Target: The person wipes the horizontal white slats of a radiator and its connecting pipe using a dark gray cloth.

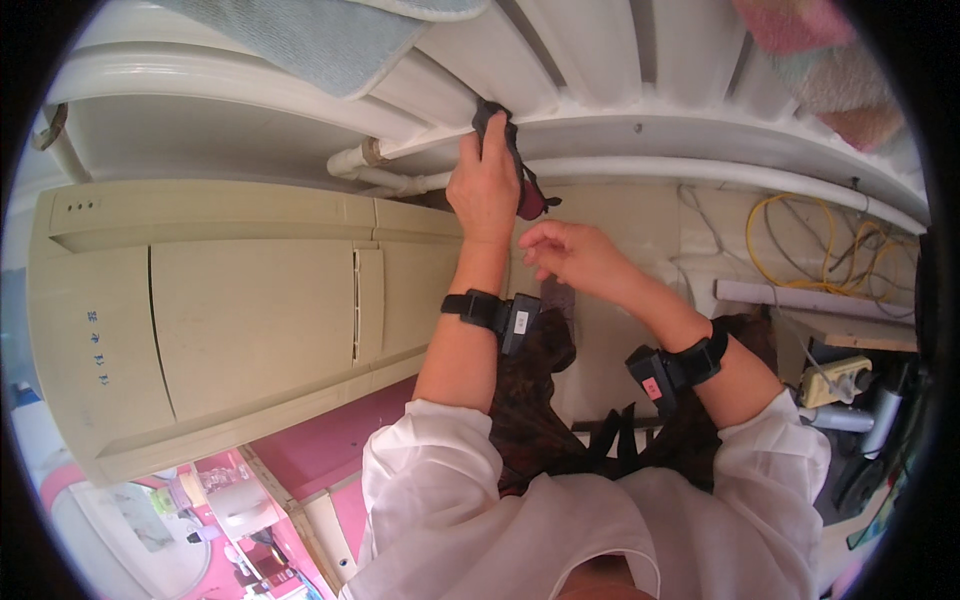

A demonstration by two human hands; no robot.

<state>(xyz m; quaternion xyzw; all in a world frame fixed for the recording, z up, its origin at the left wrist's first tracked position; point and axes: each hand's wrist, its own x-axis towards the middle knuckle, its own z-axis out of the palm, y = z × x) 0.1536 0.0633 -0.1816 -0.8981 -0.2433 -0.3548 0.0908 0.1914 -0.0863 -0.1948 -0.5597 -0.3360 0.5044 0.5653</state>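
Observation:
My left hand is up at the lower edge of a white radiator, its fingers on a dark, soft fabric item. This item hangs down past my fingers, and a dark red part with a black end shows below it. What the item is, I cannot tell. Lower and to the right, my right hand is in the air with its fingers loosely curled, holding nothing. Black straps with small boxes circle both forearms.
A beige cabinet-like appliance stands at left. Blue-grey towel and multicoloured cloth hang on the radiator. A white pipe runs beneath it. Yellow cable lies at right, near a power strip. Pink shelving is lower left.

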